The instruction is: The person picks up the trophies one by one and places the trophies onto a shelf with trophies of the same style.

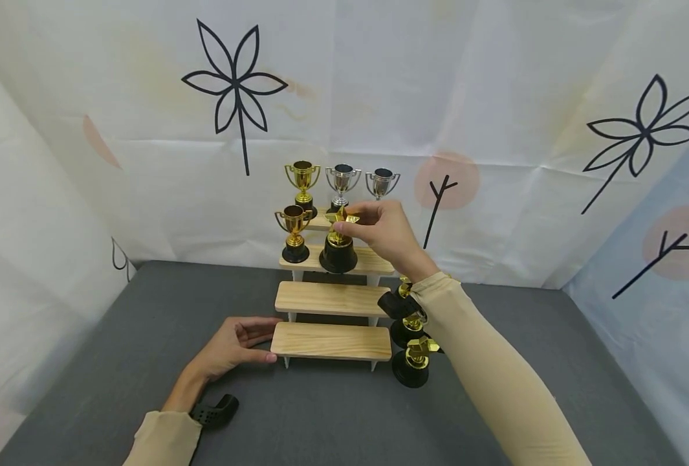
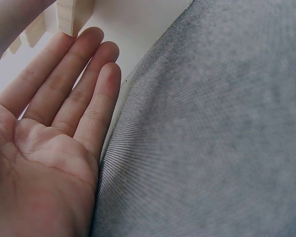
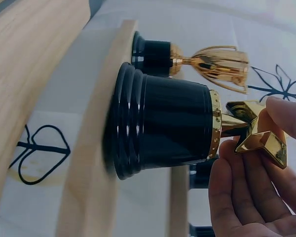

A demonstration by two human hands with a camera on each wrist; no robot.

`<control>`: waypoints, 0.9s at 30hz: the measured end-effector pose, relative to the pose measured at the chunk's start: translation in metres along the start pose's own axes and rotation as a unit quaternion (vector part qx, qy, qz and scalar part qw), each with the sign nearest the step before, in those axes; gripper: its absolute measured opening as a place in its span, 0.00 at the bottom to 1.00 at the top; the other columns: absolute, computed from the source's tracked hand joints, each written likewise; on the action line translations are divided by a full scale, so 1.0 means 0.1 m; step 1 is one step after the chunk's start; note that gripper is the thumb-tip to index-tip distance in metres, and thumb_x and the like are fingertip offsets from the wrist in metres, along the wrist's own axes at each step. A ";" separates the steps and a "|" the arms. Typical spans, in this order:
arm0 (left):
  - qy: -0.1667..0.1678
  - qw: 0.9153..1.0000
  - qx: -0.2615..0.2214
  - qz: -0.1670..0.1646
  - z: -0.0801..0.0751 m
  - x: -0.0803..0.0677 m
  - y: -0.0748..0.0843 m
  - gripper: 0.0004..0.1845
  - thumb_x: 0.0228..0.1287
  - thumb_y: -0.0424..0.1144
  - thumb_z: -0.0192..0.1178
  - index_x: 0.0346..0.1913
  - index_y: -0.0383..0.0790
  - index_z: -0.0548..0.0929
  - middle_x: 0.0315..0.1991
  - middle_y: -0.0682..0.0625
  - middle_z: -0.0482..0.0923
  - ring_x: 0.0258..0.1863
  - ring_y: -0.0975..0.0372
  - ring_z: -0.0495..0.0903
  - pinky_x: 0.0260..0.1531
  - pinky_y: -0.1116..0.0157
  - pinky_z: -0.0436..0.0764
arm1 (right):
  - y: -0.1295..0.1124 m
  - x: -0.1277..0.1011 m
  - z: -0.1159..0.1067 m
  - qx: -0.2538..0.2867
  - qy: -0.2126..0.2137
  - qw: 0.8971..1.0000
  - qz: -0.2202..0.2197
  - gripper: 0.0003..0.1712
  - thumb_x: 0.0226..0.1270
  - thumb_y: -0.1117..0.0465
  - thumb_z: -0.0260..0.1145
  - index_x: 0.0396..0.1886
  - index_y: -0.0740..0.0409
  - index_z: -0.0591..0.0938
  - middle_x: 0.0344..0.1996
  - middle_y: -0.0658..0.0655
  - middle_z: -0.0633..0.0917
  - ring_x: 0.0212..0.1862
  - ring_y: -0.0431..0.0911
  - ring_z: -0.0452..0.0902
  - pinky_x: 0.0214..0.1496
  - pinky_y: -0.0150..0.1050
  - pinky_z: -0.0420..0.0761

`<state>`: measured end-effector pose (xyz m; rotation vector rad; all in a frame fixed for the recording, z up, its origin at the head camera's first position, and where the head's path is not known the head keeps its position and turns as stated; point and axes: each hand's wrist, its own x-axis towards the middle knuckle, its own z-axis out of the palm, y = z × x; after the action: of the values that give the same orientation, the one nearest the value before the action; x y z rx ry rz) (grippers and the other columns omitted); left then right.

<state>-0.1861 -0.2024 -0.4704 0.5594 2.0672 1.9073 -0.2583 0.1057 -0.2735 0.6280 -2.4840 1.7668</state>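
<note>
My right hand point(image 1: 382, 233) pinches the gold star of a star trophy point(image 1: 338, 254) between thumb and fingers. Its black base is at the second-highest step of the wooden tiered stand point(image 1: 331, 341), to the right of a gold cup trophy point(image 1: 294, 234). In the right wrist view the star trophy point(image 3: 172, 123) has its base at the board's surface; whether it bears its full weight there I cannot tell. My left hand point(image 1: 236, 349) is beside the lowest step's left end, fingers extended. The left wrist view shows the left palm point(image 2: 44, 163) holding nothing.
On the top step stand a gold cup point(image 1: 303, 178) and two silver cups, one silver cup point(image 1: 342, 178) in the middle. Several star trophies, the nearest star trophy point(image 1: 411, 367) among them, line the stand's right side on the grey table point(image 1: 332, 427). A patterned cloth point(image 1: 495, 84) hangs behind.
</note>
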 end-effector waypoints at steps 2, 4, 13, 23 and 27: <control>-0.001 1.000 0.001 0.001 0.00 0.00 0.00 0.40 0.51 0.29 0.79 0.65 0.19 0.72 0.64 0.26 0.72 0.61 0.54 0.80 0.62 0.58 0.80 | 0.02 0.02 0.01 0.007 0.003 1.000 0.004 0.22 0.64 0.62 0.76 0.56 0.65 0.85 0.45 0.61 0.88 0.44 0.49 0.85 0.53 0.51 0.85; -0.001 1.000 0.002 0.001 0.01 0.01 0.01 0.40 0.51 0.30 0.79 0.66 0.19 0.72 0.64 0.26 0.72 0.62 0.51 0.79 0.62 0.58 0.80 | 0.05 0.03 0.02 0.010 0.006 1.000 0.003 0.22 0.64 0.63 0.76 0.56 0.66 0.84 0.46 0.62 0.87 0.45 0.50 0.85 0.53 0.48 0.85; -0.003 1.000 -0.005 0.006 0.01 0.02 0.01 0.40 0.51 0.28 0.78 0.66 0.19 0.71 0.64 0.26 0.72 0.60 0.60 0.80 0.63 0.58 0.79 | 0.06 0.10 0.05 0.009 0.009 1.000 0.006 0.24 0.65 0.62 0.75 0.59 0.66 0.83 0.50 0.62 0.87 0.49 0.50 0.85 0.58 0.43 0.85; -0.007 1.000 -0.008 0.013 -0.01 0.01 -0.02 0.40 0.51 0.27 0.78 0.66 0.18 0.71 0.64 0.25 0.72 0.59 0.63 0.80 0.63 0.57 0.79 | 0.07 0.13 0.06 0.024 0.002 1.000 0.003 0.24 0.65 0.63 0.75 0.59 0.66 0.83 0.49 0.61 0.88 0.48 0.51 0.85 0.57 0.43 0.85; -0.008 1.000 -0.007 0.013 -0.02 0.00 -0.02 0.40 0.52 0.28 0.78 0.66 0.18 0.71 0.64 0.25 0.72 0.59 0.63 0.80 0.63 0.57 0.79 | 0.09 0.10 0.04 0.024 0.002 1.000 -0.010 0.23 0.65 0.62 0.75 0.58 0.64 0.84 0.50 0.60 0.87 0.50 0.50 0.84 0.58 0.44 0.85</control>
<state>-0.1868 -0.2040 -0.4722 0.5976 2.0444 1.9242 -0.2696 0.1015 -0.2808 0.6482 -2.4299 1.8237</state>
